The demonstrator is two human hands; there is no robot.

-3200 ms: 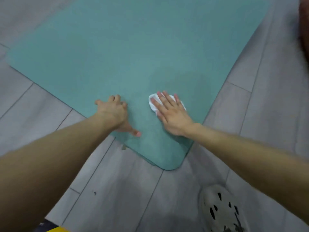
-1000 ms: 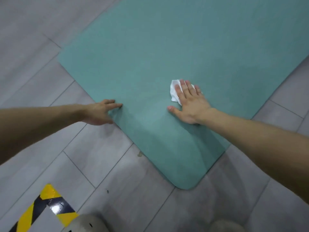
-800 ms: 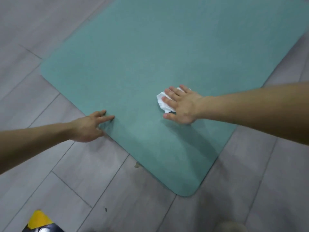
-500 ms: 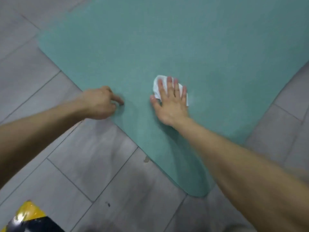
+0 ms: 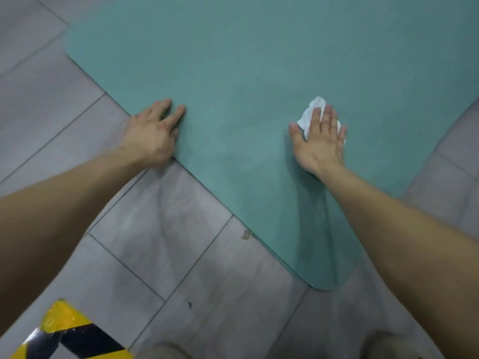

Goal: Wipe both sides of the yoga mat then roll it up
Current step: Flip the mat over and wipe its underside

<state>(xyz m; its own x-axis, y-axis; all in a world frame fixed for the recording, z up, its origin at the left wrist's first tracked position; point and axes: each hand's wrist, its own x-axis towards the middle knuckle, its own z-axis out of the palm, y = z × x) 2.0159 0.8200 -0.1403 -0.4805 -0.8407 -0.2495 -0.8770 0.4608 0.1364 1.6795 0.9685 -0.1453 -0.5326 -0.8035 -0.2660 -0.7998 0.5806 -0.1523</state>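
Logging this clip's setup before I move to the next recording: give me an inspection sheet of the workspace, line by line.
Surface: grey tiled floor.
Job's things: teal yoga mat lies flat, unrolled; crumpled white wipe on it.
Clutter: small tan fleck at the mat's near edge; dark speck on a tile.
Grippers: left hand flat, fingers on the mat's edge; right hand flat, pressing the wipe.
Cables: nothing seen.
Surroundings: yellow-black hazard tape bottom left; shoe tips at the bottom edge, blurred.
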